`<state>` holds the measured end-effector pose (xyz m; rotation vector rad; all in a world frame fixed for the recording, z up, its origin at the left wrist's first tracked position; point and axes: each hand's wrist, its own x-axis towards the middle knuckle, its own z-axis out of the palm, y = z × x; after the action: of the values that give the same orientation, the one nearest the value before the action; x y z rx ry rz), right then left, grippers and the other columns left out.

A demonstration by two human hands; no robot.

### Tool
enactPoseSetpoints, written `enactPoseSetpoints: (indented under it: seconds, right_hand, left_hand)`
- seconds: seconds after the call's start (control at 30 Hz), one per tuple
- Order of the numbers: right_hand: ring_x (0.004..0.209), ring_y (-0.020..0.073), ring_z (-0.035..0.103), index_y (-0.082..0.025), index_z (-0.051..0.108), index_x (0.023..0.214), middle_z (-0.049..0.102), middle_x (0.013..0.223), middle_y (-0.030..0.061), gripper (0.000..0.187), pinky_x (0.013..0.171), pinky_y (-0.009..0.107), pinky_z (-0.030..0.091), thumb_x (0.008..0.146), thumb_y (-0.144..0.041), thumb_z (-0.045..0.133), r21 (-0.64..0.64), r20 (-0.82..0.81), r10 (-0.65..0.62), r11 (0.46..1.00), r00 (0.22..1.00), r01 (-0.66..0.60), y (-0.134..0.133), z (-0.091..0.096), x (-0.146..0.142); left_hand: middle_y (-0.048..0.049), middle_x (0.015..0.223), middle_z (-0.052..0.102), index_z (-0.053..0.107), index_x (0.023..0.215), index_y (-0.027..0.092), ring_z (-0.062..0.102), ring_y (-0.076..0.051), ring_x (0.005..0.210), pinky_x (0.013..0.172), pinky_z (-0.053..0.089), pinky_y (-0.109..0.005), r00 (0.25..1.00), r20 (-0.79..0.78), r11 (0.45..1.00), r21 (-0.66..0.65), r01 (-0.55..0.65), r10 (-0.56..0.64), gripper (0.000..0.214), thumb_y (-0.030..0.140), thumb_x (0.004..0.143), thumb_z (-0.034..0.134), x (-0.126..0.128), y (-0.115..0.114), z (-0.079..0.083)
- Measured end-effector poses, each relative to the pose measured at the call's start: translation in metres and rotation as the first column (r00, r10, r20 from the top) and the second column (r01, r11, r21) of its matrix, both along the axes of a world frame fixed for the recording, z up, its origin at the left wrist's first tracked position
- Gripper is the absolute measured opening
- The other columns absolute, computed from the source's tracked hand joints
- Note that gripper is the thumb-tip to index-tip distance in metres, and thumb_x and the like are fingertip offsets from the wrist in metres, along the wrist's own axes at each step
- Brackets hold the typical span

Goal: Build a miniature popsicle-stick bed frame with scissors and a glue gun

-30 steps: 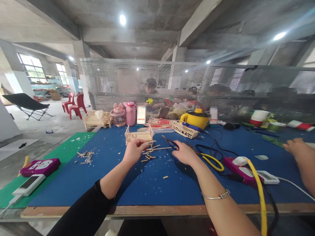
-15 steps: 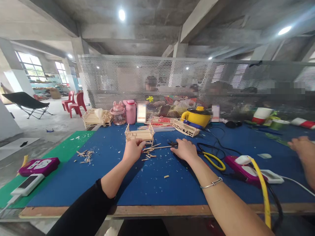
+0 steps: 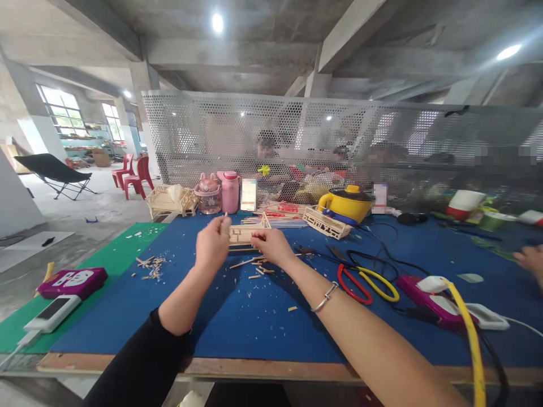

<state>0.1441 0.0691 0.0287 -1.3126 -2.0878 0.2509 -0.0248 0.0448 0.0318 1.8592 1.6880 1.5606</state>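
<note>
A small pale wooden model (image 3: 241, 237), built of thin sticks like a miniature bed frame, is in front of me. My left hand (image 3: 213, 244) is closed at its left end, fingers and thumb gripping it and hiding that end. My right hand (image 3: 275, 246) reaches across to the model's front side with thumb and forefinger pinched together; whatever is between the fingertips is too small to make out. Below the hands lie several cut wooden sticks (image 3: 261, 268). Right of my right forearm rest a red-handled cutting tool (image 3: 354, 287) and a yellow-handled one (image 3: 382, 287).
Wood scraps (image 3: 151, 267) lie at left. Behind stand another wooden model (image 3: 169, 204), a pink bottle (image 3: 229, 192), a third model (image 3: 326, 223) and a yellow pot (image 3: 350, 204). Purple power strips (image 3: 74, 282) flank the blue mat, with cables at right. Another person's hand (image 3: 530, 257) shows at the right edge.
My right hand has left the dark tool and moved left to the model. My left hand has shifted from the sticks onto the model's left end. The red handles have come into view.
</note>
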Motion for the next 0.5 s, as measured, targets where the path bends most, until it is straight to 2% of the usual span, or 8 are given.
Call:
enactPoseSetpoints:
  seconds: [0.07, 0.1, 0.17, 0.27, 0.37, 0.43, 0.5]
  right_hand:
    - [0.050, 0.0096, 0.048, -0.016, 0.064, 0.060, 0.056, 0.050, -0.0018, 0.031, 0.050, 0.020, 0.029, 0.080, -0.032, 0.047, -0.005, -0.095, -0.032, 0.999, 0.995, 0.031, 0.006, -0.009, -0.007]
    - [0.048, 0.0096, 0.048, -0.015, 0.064, 0.061, 0.055, 0.049, -0.0019, 0.032, 0.050, 0.020, 0.030, 0.080, -0.033, 0.046, -0.011, -0.138, -0.048, 0.999, 0.989, 0.047, 0.008, -0.013, -0.010]
    - [0.044, 0.0098, 0.046, -0.016, 0.066, 0.064, 0.053, 0.046, -0.0022, 0.032, 0.048, 0.020, 0.031, 0.080, -0.035, 0.046, -0.027, -0.213, -0.071, 0.997, 0.974, 0.067, 0.010, -0.019, -0.015]
    - [0.043, 0.0104, 0.046, -0.016, 0.070, 0.074, 0.054, 0.046, -0.0022, 0.033, 0.047, 0.020, 0.033, 0.080, -0.039, 0.046, -0.038, -0.308, -0.080, 0.997, 0.948, 0.072, 0.012, -0.023, -0.018]
    - [0.046, 0.0112, 0.049, -0.016, 0.071, 0.082, 0.057, 0.051, -0.0011, 0.034, 0.047, 0.020, 0.035, 0.080, -0.041, 0.048, -0.034, -0.374, -0.065, 0.998, 0.925, 0.056, 0.014, -0.024, -0.016]
    - [0.045, 0.0111, 0.048, -0.017, 0.071, 0.080, 0.057, 0.050, -0.0012, 0.032, 0.047, 0.021, 0.036, 0.079, -0.041, 0.050, -0.039, -0.392, -0.045, 0.999, 0.919, 0.032, 0.015, -0.028, -0.014]
    - [0.045, 0.0108, 0.047, -0.017, 0.072, 0.078, 0.056, 0.049, -0.0016, 0.030, 0.046, 0.021, 0.036, 0.078, -0.040, 0.052, -0.046, -0.401, -0.027, 0.999, 0.916, 0.009, 0.016, -0.032, -0.013]
  left_hand:
    - [-0.0073, 0.078, 0.068, 0.062, 0.101, 0.018, 0.059, -0.020, 0.072, 0.068, 0.042, -0.031, 0.979, 0.095, 0.980, 0.065, -0.189, 0.183, 0.041, 0.043, 0.090, 0.031, -0.019, 0.008, 0.006]
    - [-0.0065, 0.079, 0.068, 0.061, 0.101, 0.018, 0.059, -0.020, 0.073, 0.069, 0.042, -0.030, 0.965, 0.131, 0.967, 0.090, -0.239, 0.227, 0.040, 0.042, 0.090, 0.032, -0.027, 0.012, 0.009]
    - [-0.0058, 0.083, 0.069, 0.062, 0.098, 0.018, 0.060, -0.020, 0.077, 0.072, 0.042, -0.029, 0.968, 0.136, 0.964, 0.136, -0.227, 0.209, 0.035, 0.040, 0.088, 0.036, -0.035, 0.022, 0.015]
    - [-0.0061, 0.088, 0.070, 0.064, 0.091, 0.018, 0.061, -0.019, 0.083, 0.077, 0.043, -0.029, 0.999, 0.002, 0.989, 0.144, 0.044, -0.045, 0.036, 0.041, 0.088, 0.037, -0.033, 0.038, 0.026]
    - [-0.0070, 0.085, 0.071, 0.065, 0.091, 0.017, 0.063, -0.019, 0.083, 0.078, 0.044, -0.029, 0.948, -0.082, 0.949, 0.044, 0.312, -0.308, 0.042, 0.045, 0.089, 0.034, -0.020, 0.052, 0.036]
    - [-0.0074, 0.084, 0.072, 0.065, 0.093, 0.016, 0.064, -0.020, 0.083, 0.076, 0.045, -0.029, 0.919, -0.082, 0.923, -0.021, 0.384, -0.384, 0.045, 0.047, 0.089, 0.032, -0.013, 0.058, 0.037]
    - [-0.0072, 0.083, 0.072, 0.064, 0.092, 0.016, 0.065, -0.020, 0.082, 0.074, 0.045, -0.029, 0.907, -0.081, 0.911, -0.058, 0.409, -0.412, 0.047, 0.049, 0.089, 0.031, -0.008, 0.063, 0.035]
